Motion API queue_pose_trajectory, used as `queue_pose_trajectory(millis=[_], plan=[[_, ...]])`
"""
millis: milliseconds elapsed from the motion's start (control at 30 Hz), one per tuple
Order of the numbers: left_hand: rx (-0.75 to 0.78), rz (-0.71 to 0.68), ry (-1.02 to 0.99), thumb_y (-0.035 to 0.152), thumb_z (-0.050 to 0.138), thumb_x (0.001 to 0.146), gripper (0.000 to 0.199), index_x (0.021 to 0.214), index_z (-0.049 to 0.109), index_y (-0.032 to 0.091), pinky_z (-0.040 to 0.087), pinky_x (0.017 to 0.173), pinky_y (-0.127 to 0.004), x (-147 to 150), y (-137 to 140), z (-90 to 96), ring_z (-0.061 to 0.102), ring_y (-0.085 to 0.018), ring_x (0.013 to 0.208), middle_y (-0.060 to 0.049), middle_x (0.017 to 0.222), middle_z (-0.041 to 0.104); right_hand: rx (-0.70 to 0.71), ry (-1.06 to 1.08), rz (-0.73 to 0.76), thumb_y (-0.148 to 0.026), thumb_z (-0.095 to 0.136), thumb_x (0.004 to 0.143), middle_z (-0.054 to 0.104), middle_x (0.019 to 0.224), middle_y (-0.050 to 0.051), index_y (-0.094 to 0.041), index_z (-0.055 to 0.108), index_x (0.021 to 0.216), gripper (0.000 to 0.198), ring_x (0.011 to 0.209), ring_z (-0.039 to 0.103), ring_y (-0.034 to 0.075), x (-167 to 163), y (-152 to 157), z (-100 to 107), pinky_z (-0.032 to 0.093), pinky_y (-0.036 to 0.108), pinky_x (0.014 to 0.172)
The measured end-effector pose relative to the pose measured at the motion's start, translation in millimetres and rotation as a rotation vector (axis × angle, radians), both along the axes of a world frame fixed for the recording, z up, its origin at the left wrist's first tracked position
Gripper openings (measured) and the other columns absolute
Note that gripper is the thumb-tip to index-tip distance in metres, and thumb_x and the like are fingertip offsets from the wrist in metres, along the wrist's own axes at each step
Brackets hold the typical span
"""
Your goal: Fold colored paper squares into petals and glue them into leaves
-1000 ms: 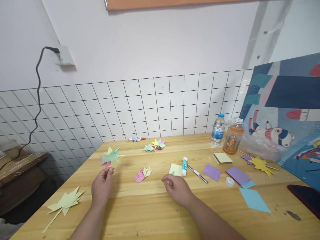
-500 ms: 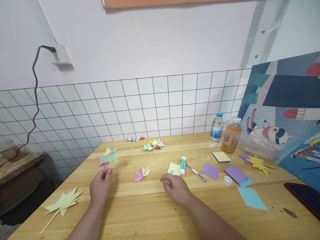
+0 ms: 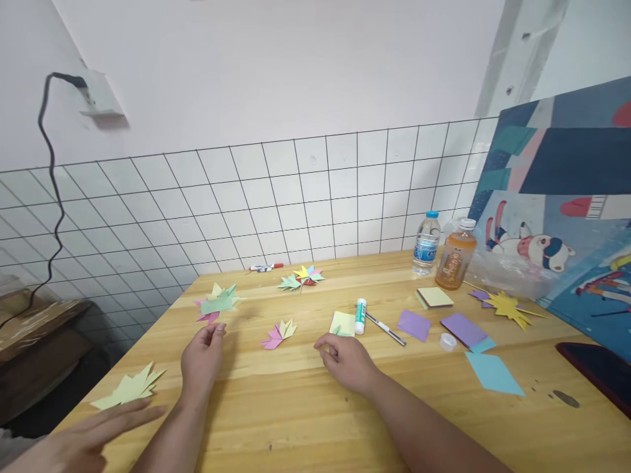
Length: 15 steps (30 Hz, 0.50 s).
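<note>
My left hand point(image 3: 203, 358) is closed near the table's left side, thumb and fingertips together, with nothing visible between them. Just beyond its fingertips lies a layered paper leaf cluster point(image 3: 217, 301) in green, pale yellow and pink. My right hand point(image 3: 348, 360) is loosely curled on the table, and nothing shows in it. Directly behind its knuckles are pale yellow paper squares point(image 3: 344, 322) with a bit of green paper, partly hidden by the hand. A glue stick point(image 3: 361, 315) stands beside them. Between my hands lies a small pink and yellow folded paper piece point(image 3: 279, 334).
Another person's hand point(image 3: 93, 437) reaches in at lower left, beside a pale yellow paper leaf point(image 3: 132, 387). Rightward are a pen point(image 3: 387, 328), purple paper point(image 3: 414, 325), a white cap point(image 3: 447, 341), blue paper point(image 3: 494, 373), a water bottle point(image 3: 426, 244) and an orange drink bottle point(image 3: 456, 257).
Another person's hand has come in from the lower left, covering the pale yellow leaf's stem. The view has tilted down slightly. My two hands stay nearly as they were.
</note>
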<state>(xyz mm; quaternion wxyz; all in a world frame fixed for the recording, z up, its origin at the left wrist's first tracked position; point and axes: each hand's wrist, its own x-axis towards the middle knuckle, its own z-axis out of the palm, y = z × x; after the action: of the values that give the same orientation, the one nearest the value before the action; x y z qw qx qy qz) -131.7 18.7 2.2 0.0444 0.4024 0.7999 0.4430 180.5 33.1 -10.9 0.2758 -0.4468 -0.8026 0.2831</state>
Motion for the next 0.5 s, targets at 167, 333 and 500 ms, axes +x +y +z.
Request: queue_pose_trajectory(millis=[167, 333, 500], plan=[[-0.014, -0.007, 0.004, 0.048, 0.051, 0.074, 0.033, 0.084, 0.065, 0.020, 0.044, 0.063, -0.028, -2.0, 0.4, 0.6, 0.064, -0.025, 0.081, -0.005, 0.085, 0.072, -0.010, 0.006, 0.016, -0.023, 0.045, 0.081, 0.050, 0.055, -0.005, -0.027, 0.062, 0.097, 0.023, 0.053, 0.045, 0.010, 1.2, -0.8, 1.0, 0.027, 0.020, 0.052], [0.002, 0.025, -0.022, 0.046, 0.050, 0.075, 0.033, 0.089, 0.066, 0.021, 0.044, 0.068, -0.030, -0.7, 1.1, 2.2, 0.064, -0.025, 0.085, -0.006, 0.089, 0.072, -0.013, -0.001, 0.013, -0.022, 0.045, 0.081, 0.051, 0.056, -0.005, -0.026, 0.062, 0.098, 0.024, 0.054, 0.046, 0.010, 1.3, -1.4, 2.0, 0.028, 0.020, 0.053], [0.007, -0.062, -0.011, 0.047, 0.050, 0.075, 0.033, 0.087, 0.065, 0.020, 0.044, 0.067, -0.029, 9.7, 2.4, 1.5, 0.064, -0.025, 0.085, -0.006, 0.088, 0.072, -0.016, -0.011, 0.015, -0.022, 0.045, 0.082, 0.050, 0.056, -0.005, -0.026, 0.062, 0.099, 0.024, 0.054, 0.045, 0.010, 1.6, -1.9, 2.8, 0.028, 0.020, 0.053]])
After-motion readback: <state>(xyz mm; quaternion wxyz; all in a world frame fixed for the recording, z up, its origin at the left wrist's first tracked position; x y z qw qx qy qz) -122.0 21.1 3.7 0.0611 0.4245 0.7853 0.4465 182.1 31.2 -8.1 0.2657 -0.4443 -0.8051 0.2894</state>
